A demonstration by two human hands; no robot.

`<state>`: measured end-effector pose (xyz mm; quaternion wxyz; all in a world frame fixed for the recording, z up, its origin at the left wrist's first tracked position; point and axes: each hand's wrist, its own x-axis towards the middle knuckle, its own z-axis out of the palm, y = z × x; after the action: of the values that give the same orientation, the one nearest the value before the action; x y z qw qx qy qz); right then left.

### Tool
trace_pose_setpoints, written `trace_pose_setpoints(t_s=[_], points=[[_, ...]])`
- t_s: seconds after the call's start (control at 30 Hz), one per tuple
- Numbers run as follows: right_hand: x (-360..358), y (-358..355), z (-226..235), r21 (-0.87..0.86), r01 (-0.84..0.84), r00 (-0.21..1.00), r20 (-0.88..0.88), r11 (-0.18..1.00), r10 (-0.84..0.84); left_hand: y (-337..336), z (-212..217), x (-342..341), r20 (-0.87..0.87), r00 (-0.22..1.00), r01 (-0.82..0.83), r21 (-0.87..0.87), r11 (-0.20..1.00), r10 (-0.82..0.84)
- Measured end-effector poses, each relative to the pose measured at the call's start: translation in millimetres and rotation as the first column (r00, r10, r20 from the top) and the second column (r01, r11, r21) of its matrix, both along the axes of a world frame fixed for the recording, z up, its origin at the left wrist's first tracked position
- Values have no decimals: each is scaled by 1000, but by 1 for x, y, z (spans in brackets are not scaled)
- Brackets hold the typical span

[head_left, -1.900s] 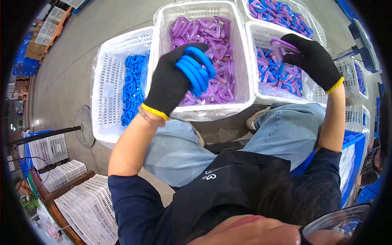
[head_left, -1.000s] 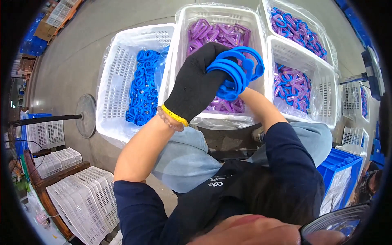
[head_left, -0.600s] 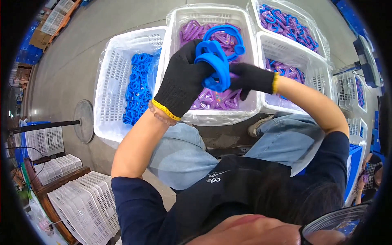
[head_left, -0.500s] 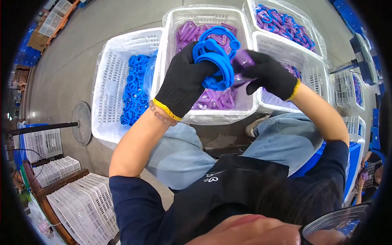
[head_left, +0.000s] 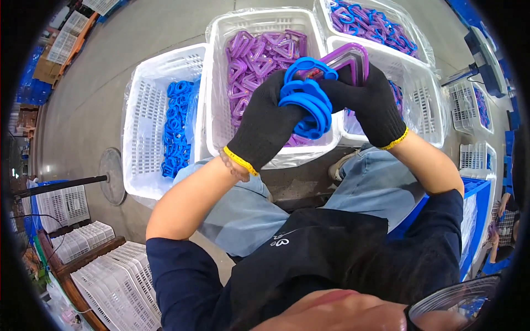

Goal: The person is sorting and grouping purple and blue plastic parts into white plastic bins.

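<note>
Concrete floor (head_left: 72, 110) behind, white crates (head_left: 144, 116) across upper frame; centre, left hand (head_left: 265, 118) has its grip round stacked blue rings (head_left: 306, 107), right hand (head_left: 375, 105) grip holds purple triangle (head_left: 359, 51) just above right; keep rings snug, edges unblocked

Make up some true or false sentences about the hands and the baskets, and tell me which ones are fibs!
1. The left hand and right hand both wear black gloves with yellow cuffs. True.
2. The left hand holds several blue rings. True.
3. The right hand has nothing in it. False: it holds a purple piece.
4. The middle basket has purple triangles in it. True.
5. The left basket is full of purple triangles. False: it has a heap of blue pieces.
6. The person's trousers are red. False: they are light blue.
</note>
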<state>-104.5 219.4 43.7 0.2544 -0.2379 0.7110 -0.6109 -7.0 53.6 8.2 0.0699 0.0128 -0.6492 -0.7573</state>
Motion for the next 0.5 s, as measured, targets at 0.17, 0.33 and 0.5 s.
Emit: trace_pose_setpoints(t_s=[0.17,0.33,0.5], points=[[-4,5,4,160,-44,983,-170,986,72,-12,3,-3,-272,956,-239,-504,830,110],[-2,10,2,283,-178,967,-127,942,221,-5,11,3,-462,880,-423,-868,262,-111],[4,14,8,215,-134,984,-86,967,155,-4,3,3,-527,847,-438,-772,461,-76]])
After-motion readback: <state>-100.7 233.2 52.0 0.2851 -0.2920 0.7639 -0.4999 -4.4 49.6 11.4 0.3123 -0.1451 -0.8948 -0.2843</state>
